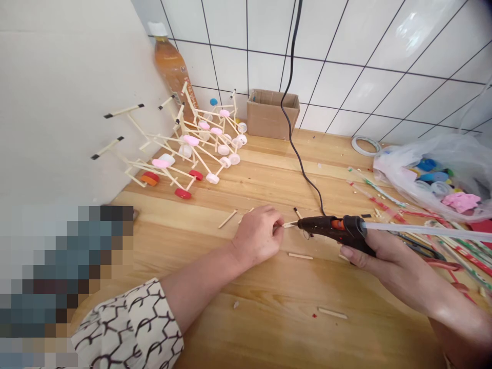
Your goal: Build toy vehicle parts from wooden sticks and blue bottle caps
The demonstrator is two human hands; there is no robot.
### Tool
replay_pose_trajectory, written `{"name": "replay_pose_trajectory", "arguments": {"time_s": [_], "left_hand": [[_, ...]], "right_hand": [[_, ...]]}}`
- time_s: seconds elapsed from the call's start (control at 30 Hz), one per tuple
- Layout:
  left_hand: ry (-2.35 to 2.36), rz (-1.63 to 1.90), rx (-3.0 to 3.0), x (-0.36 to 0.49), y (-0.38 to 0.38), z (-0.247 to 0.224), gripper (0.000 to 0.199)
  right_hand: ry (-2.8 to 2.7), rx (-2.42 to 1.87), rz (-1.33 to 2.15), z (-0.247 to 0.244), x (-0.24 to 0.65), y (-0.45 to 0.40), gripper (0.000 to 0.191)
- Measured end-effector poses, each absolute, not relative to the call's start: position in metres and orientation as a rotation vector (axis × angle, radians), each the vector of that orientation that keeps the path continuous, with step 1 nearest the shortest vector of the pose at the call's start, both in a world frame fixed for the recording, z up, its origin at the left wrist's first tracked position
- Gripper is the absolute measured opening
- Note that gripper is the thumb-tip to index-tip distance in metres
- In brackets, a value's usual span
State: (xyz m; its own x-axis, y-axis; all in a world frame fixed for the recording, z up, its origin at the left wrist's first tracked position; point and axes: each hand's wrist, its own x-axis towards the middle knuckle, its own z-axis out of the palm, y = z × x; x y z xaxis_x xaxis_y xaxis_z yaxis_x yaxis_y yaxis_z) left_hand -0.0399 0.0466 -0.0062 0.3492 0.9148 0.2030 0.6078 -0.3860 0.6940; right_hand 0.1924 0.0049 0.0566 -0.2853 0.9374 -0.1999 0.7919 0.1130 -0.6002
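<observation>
My left hand (258, 234) is closed in a pinch in the middle of the table, its fingertips on a short pale wooden stick (288, 224). The stick's held end is hidden by my fingers. My right hand (384, 264) grips a black hot glue gun (332, 227), whose nozzle points left and meets or nearly meets the stick. A long translucent glue stick (426, 230) juts from the gun's back. Loose wooden sticks lie around my hands: one to the left (227, 219), one below the gun (300, 255), another nearer me (332, 312).
Small stick-built carts (184, 148) with bottle-cap wheels stand at the back left, beside a drink bottle (169, 61). A cardboard box (271, 114) sits against the tiles. A black cord (294, 138) runs to the gun. Tape (365, 146), a bag of caps (438, 174) and straws (461, 251) lie right.
</observation>
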Motion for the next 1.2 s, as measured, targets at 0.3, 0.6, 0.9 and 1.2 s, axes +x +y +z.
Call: {"name": "replay_pose_trajectory", "arguments": {"time_s": [0.3, 0.6, 0.9, 1.2], "left_hand": [[1.322, 0.799, 2.117, -0.04, 0.047, -0.007, 0.01], [1.318, 0.811, 2.123, -0.04, 0.047, -0.008, 0.01], [1.319, 0.808, 2.117, -0.04, 0.046, -0.007, 0.01], [1.304, 0.82, 2.112, -0.041, 0.046, -0.007, 0.011]], "right_hand": [[-2.1, -1.747, 0.989, 0.057, 0.194, 0.004, 0.04], [-2.021, -1.736, 1.169, 0.06, 0.196, 0.004, 0.038], [-1.972, -1.717, 1.209, 0.057, 0.2, 0.006, 0.033], [-1.761, -1.725, 1.258, 0.065, 0.203, 0.016, 0.039]]}}
